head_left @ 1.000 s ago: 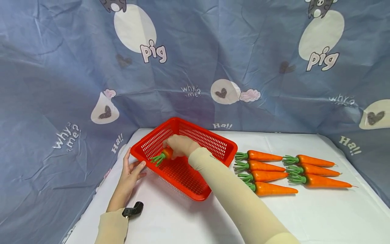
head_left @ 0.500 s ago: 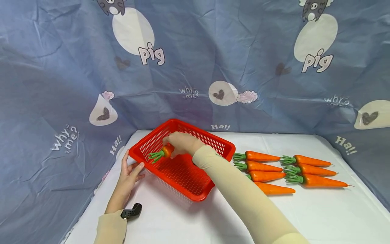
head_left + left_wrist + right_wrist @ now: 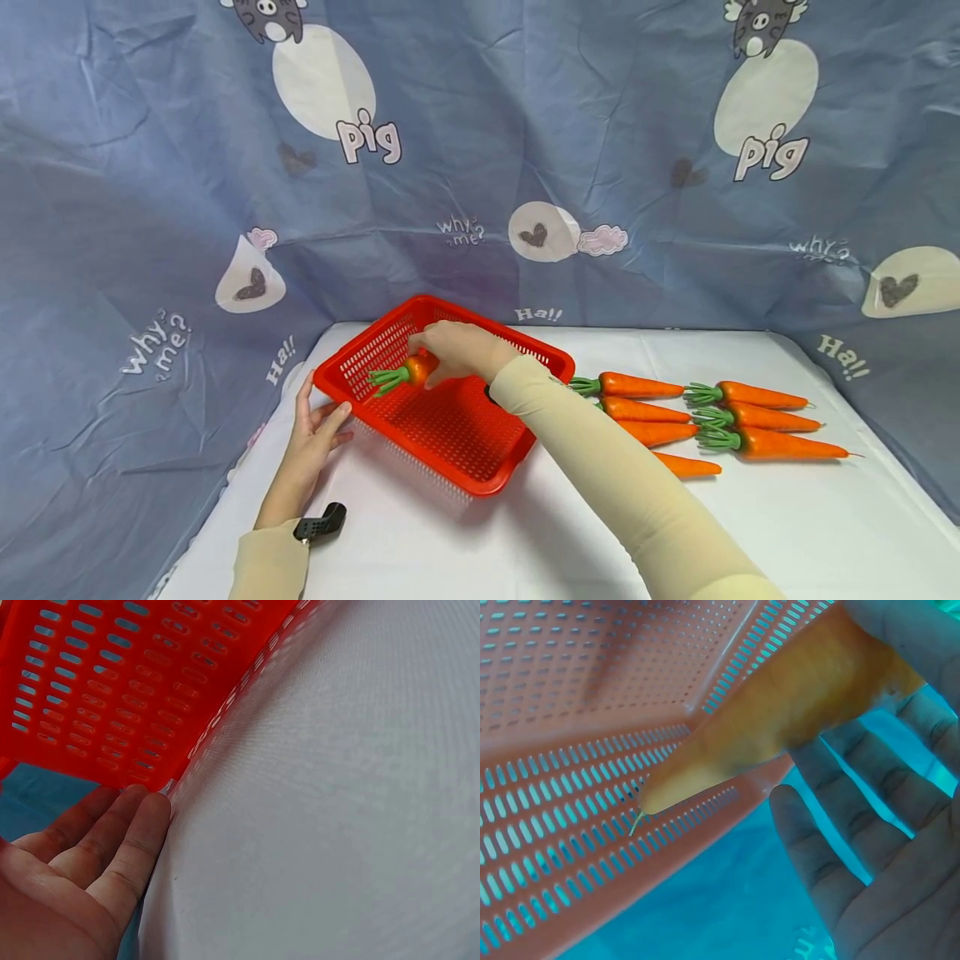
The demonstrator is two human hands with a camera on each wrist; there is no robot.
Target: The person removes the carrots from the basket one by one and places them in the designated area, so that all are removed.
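Note:
A red perforated basket (image 3: 450,425) sits at the left of the white table. My left hand (image 3: 307,442) holds its left corner, the thumb at the near rim and the fingers at the outer side; the left wrist view has several fingers (image 3: 139,840) against its lower corner. Over the basket's inside, my right hand (image 3: 459,350) grips an orange carrot (image 3: 418,369) near its thick end, green stalks pointing left. The right wrist view shows the carrot's tapered end (image 3: 705,754) in front of the perforated wall; the hand covers part of the thick end.
To the right of the basket lie two rows of carrots: several in the nearer row (image 3: 637,385), partly covered by the right sleeve (image 3: 600,458), and three in the farther-right row (image 3: 787,443). A blue printed cloth (image 3: 480,167) stands behind and left of the table.
My right hand has shifted slightly right with the carrot, whose stalks now point more level to the left. The right sleeve covers more of the nearer carrots. My left hand stays at the corner.

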